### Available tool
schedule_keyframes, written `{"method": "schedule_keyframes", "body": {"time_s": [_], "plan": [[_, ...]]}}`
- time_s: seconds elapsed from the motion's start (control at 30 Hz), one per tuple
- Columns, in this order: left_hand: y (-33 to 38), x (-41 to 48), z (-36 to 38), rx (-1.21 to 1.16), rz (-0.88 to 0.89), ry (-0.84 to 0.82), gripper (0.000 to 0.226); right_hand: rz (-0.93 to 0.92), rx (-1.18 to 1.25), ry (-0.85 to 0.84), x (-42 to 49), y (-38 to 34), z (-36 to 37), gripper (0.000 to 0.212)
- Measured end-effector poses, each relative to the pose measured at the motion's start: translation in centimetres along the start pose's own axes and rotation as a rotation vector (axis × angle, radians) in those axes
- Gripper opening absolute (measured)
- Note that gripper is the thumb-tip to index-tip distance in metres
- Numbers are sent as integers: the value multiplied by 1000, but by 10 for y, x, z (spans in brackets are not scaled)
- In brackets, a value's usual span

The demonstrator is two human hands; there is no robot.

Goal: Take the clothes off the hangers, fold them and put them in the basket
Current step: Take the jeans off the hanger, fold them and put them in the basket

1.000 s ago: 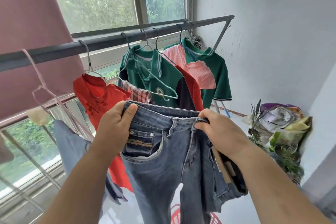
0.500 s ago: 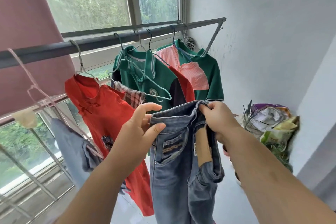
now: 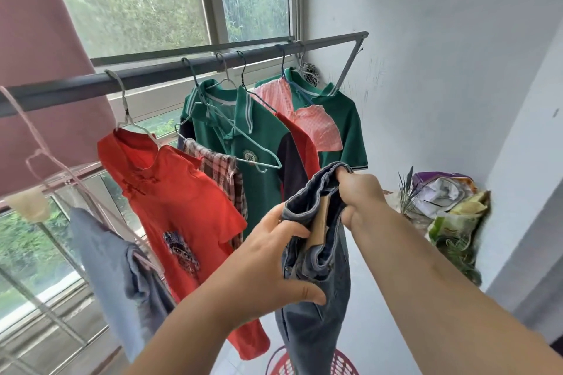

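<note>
Fingers (image 3: 343,176) of the right hand (image 3: 362,198) are shown curled round the waistband of the jeans (image 3: 313,329); the doubled denim is pinched by the left hand (image 3: 268,259). The jeans are held above the basket (image 3: 345,366). Folding is judged under way; the hanging legs must next be doubled.

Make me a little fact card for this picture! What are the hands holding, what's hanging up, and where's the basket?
held: jeans, waistband bunched together, legs hanging down
left hand: grips the jeans below the waistband
right hand: grips the waistband at the top
on the rail: red shirt, green polo shirts, pink top, all on hangers
basket: red, on the floor under the jeans, mostly out of view
</note>
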State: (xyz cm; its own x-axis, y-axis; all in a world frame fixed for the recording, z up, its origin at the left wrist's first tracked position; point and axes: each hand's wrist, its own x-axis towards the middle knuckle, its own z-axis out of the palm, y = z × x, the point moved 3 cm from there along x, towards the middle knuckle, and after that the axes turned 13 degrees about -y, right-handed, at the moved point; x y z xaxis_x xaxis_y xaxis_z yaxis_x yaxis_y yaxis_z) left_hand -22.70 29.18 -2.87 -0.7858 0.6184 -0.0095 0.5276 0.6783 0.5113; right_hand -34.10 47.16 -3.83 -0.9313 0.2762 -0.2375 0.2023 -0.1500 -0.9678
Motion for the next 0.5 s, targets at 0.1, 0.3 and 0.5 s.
{"method": "schedule_keyframes", "body": {"time_s": [0.1, 0.3, 0.5], "plan": [[-7, 3, 4, 62, -16, 94, 56, 2, 59, -1, 5, 5, 0, 33], [-27, 3, -3, -228, 4, 287, 15, -70, -72, -80, -8, -5, -6, 19], [-53, -1, -20, -382, -48, 479, 20, -281, -788, -112, -35, -38, -20, 12]]}}
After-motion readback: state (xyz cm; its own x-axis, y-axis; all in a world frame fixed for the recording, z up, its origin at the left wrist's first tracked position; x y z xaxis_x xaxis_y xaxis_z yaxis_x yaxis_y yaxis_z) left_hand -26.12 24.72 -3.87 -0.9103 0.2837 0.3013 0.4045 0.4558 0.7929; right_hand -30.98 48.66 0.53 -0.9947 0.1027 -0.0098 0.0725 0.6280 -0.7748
